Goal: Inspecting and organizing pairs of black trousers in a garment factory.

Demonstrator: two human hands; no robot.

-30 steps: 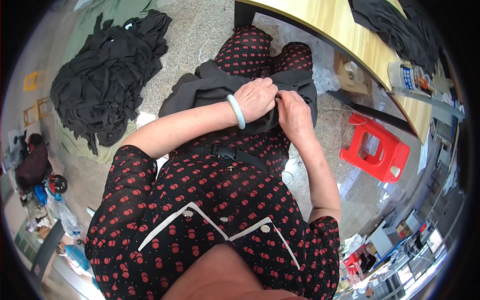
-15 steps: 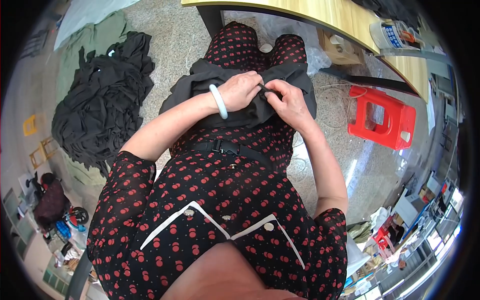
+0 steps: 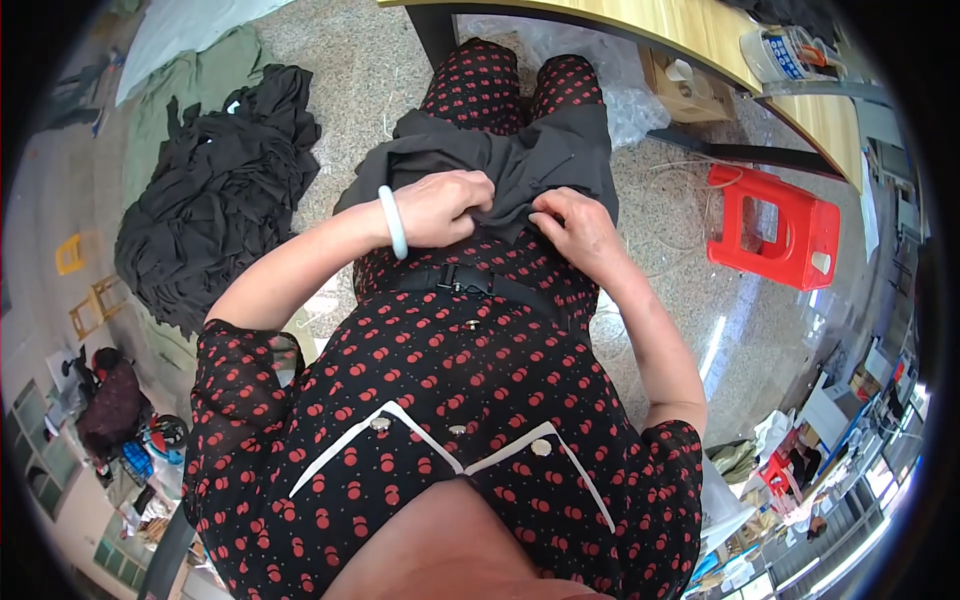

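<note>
A piece of black cloth (image 3: 545,150) lies spread over my lap, wrinkled, its kind of garment unclear. My left hand (image 3: 440,208), with a pale bangle (image 3: 392,222) at the wrist, is closed with curled fingers on the cloth's near left part. Close to the right side of the same cloth, my right hand (image 3: 578,230) pinches its near edge between thumb and fingers. A gap separates the two hands, and the fabric runs between them. What the fingertips grip is partly hidden under the hands.
A big heap of black cloth pieces (image 3: 215,190) lies on green fabric (image 3: 215,75) to the left. At the upper right stand a wooden-topped table (image 3: 640,35) holding a plastic tub (image 3: 778,55), and a red stool (image 3: 770,230). Beneath the table is a cardboard box (image 3: 690,95). Another person (image 3: 112,400) is far left.
My hands, close together over the cloth before, have moved apart, the left one leftward. Both are slightly nearer my body, and the cloth between them is flatter.
</note>
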